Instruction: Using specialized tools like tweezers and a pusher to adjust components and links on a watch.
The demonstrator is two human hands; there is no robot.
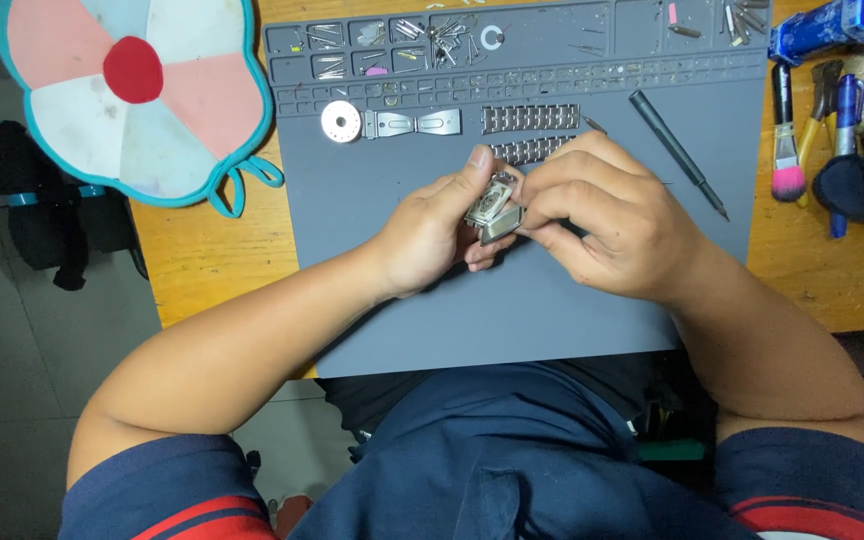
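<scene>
Both hands' grip on watch case (493, 208)

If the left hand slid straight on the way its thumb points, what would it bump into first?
Probably the lower metal watch-bracelet strip just beyond the left hand, which holds a small rectangular silver watch case over the grey mat; height is unclear.

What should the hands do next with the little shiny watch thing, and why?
Probably keep the left hand steady while the right hand makes one small, careful adjustment on the silver watch case. Both hands pinch it together above the grey mat, so it is mid-work. The metal bracelet pieces lie apart behind, and I cannot tell what the right fingers grip.
</scene>
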